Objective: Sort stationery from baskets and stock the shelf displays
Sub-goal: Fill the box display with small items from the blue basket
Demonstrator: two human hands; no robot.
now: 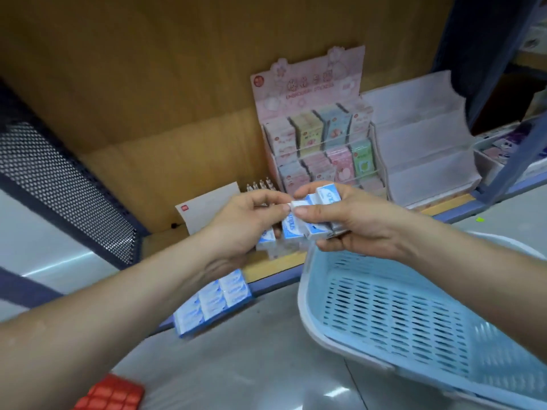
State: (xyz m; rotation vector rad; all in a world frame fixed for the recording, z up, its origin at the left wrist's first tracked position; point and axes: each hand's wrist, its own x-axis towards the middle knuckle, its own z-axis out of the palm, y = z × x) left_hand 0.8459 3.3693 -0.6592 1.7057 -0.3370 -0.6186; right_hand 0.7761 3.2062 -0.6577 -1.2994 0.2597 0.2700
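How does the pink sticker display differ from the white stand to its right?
The pink sticker display holds rows of pastel packs; the white stand shows no stock. The pink display carries a printed header card; the white stand is plain and translucent. Both are tiered and stand side by side on the shelf.

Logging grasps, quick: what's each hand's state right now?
Left hand: closed, pinching the end of one small box.
Right hand: closed, gripping a bundle of blue-and-white boxes.
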